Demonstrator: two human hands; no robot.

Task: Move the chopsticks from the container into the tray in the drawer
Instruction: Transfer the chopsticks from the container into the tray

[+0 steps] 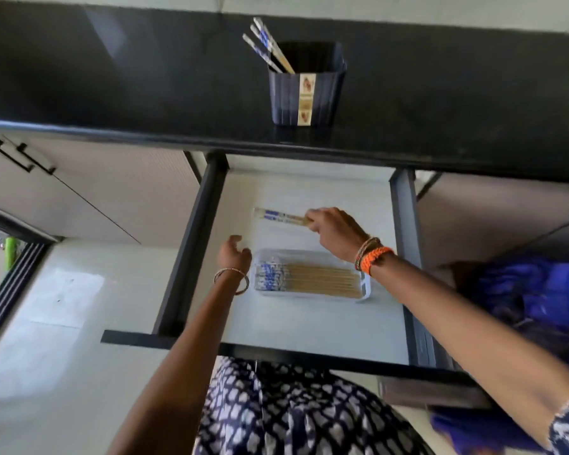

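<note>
Head view: chopsticks apparently in right fingers.

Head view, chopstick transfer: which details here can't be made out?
- Container: how many chopsticks remain; its dark wall hides all but a few tips.
- Tray: exact chopstick count; the bundle is blurred and tightly packed.
- Right hand: whether it holds one pair or more; fingers cover the ends.
- Left hand: whether it touches the tray; blur.
</note>
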